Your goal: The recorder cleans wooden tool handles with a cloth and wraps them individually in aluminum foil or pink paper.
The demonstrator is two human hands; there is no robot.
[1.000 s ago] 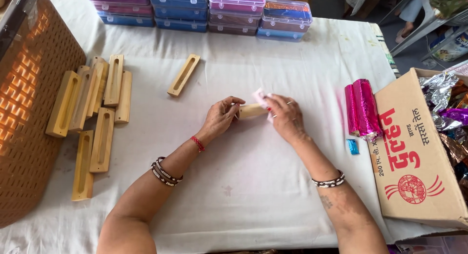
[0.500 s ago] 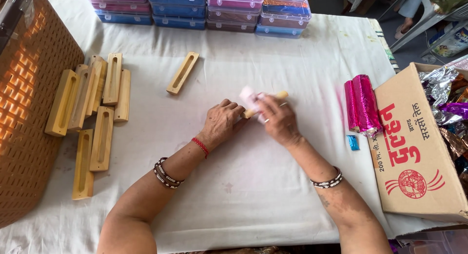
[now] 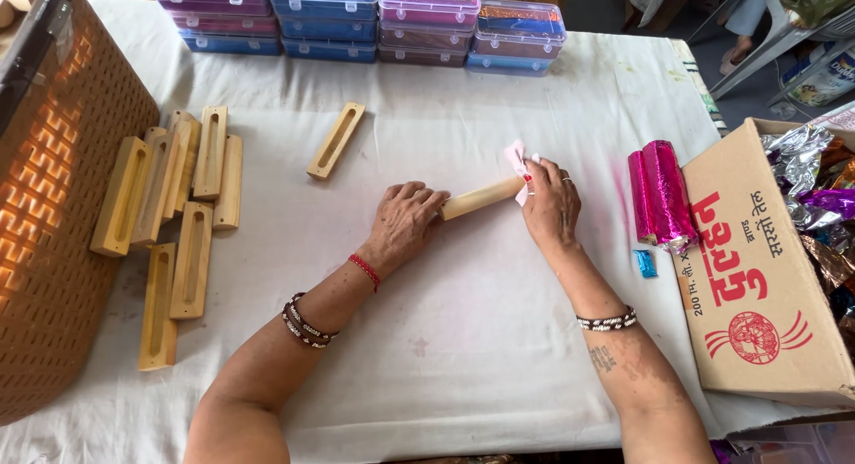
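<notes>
Head view: the wooden block (image 3: 481,198) lies on the white cloth (image 3: 463,339) near mid-table, its long axis running from about 8 o'clock up to 2 o'clock. The left hand (image 3: 405,222) closes over its lower end; the right hand (image 3: 550,204) grasps the upper end, fingers pinching a small pink paper (image 3: 517,159) there. Only the block's middle shows between the two grips. A lone slotted block (image 3: 336,141) lies at 10 o'clock, pink foil rolls (image 3: 663,195) at 3 o'clock.

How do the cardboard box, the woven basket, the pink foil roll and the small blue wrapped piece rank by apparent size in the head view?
1. Woven basket, though it is cut off by the frame.
2. Cardboard box.
3. Pink foil roll.
4. Small blue wrapped piece.
</notes>
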